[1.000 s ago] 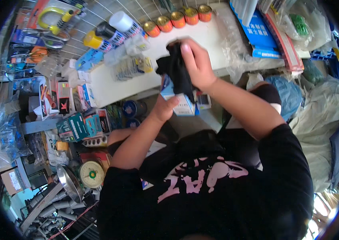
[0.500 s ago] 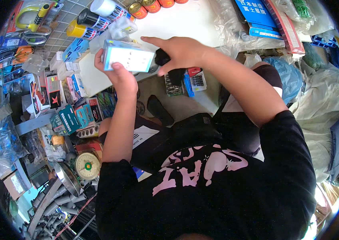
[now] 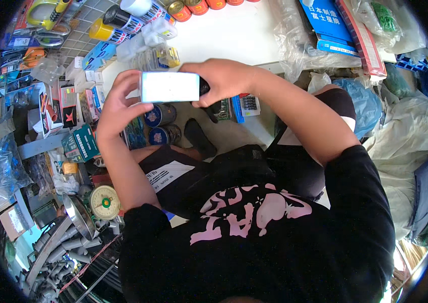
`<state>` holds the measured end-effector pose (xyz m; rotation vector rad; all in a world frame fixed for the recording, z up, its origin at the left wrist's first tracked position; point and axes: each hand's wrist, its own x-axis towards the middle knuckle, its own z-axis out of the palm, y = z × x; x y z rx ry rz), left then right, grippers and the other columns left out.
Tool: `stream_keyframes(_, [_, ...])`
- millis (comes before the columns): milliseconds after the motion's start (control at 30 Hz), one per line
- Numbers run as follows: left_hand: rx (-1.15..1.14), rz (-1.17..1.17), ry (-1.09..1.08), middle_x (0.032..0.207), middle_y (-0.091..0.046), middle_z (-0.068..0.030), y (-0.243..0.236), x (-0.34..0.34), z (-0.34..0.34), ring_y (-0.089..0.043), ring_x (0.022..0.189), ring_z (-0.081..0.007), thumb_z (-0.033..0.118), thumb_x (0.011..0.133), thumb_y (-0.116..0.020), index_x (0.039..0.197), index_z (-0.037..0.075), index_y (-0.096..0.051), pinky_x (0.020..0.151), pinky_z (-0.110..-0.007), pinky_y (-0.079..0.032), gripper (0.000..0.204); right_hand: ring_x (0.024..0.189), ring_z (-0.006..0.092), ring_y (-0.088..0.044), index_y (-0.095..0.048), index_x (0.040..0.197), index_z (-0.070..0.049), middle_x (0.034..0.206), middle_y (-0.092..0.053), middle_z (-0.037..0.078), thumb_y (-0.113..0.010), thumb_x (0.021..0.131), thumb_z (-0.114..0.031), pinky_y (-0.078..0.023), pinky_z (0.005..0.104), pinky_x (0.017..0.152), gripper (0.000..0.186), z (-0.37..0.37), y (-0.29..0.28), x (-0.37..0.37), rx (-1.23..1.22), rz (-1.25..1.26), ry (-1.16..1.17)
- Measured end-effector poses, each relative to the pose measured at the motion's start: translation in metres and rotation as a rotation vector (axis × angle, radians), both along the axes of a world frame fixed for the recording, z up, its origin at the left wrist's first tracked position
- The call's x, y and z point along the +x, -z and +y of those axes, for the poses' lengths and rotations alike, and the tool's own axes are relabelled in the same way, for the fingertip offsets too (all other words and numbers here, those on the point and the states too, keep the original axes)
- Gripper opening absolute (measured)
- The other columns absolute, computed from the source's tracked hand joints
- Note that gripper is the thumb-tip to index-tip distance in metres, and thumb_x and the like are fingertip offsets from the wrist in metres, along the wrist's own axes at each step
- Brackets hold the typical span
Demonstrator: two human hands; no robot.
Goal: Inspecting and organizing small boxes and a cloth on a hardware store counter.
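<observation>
White tabletop point(image 3: 234, 43) | left hand point(image 3: 115, 108), right hand point(image 3: 226, 81) angled inward | fingers point(image 3: 124, 82) pinching pale box point(image 3: 170, 87) at ends

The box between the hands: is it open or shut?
Cannot tell: the box shows a closed bright face, but the right hand and a black object cover its right end.

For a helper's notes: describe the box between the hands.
Find the white tabletop up top. Near its front edge, the left hand and right hand flank the box. Its glaring white face sets it apart from the black object beside it.
</observation>
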<state>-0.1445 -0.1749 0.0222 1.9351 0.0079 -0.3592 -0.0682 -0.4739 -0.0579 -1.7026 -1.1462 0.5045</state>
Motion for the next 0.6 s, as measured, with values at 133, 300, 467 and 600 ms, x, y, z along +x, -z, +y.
stream_keyframes(133, [0.215, 0.106, 0.248, 0.106, -0.068, -0.0013, 0.008, -0.012, -0.018, -0.067, 0.099, -0.0162, 0.005, 0.07, -0.088, 0.116, 0.006, -0.064, 0.091, -0.034, -0.054, 0.052, 0.109, 0.039, -0.069, -0.064, 0.127, -0.005, 0.114, -0.073, 0.02, -0.085, 0.072, -0.045, -0.052, 0.0456, 0.093, 0.071, -0.013, -0.005, 0.013, -0.662, -0.069, -0.256])
stream_keyframes(300, [0.591, 0.137, 0.621, 0.107, -0.072, -0.0184, 0.128, -0.006, -0.029, -0.07, 0.102, -0.0351, 0.02, 0.065, -0.092, 0.112, 0.005, -0.068, 0.088, -0.042, -0.054, 0.055, 0.108, 0.0378, -0.069, -0.066, 0.123, -0.002, 0.113, -0.073, 0.02, -0.084, 0.075, -0.051, -0.053, 0.0447, 0.091, 0.071, -0.03, 0.006, 0.038, -0.871, -0.062, -0.115])
stream_keyframes(467, [0.861, 0.261, 0.535, 0.111, -0.071, -0.0219, 0.273, 0.007, 0.047, -0.068, 0.109, -0.0392, 0.024, 0.06, -0.092, 0.108, 0.004, -0.068, 0.093, -0.045, -0.054, 0.057, 0.106, 0.037, -0.07, -0.065, 0.123, -0.004, 0.111, -0.073, 0.019, -0.079, 0.082, -0.049, -0.053, 0.0453, 0.09, 0.062, -0.028, -0.011, 0.046, -0.754, -0.102, 0.028])
stream_keyframes(600, [1.025, 0.18, 0.297, 0.113, -0.071, -0.0219, 0.341, 0.019, 0.055, -0.067, 0.112, -0.0401, 0.022, 0.061, -0.092, 0.113, 0.005, -0.066, 0.094, -0.048, -0.054, 0.06, 0.104, 0.0374, -0.07, -0.066, 0.121, -0.004, 0.109, -0.073, 0.019, -0.077, 0.084, -0.048, -0.053, 0.0456, 0.089, 0.059, -0.043, -0.006, 0.048, -0.845, -0.087, 0.055])
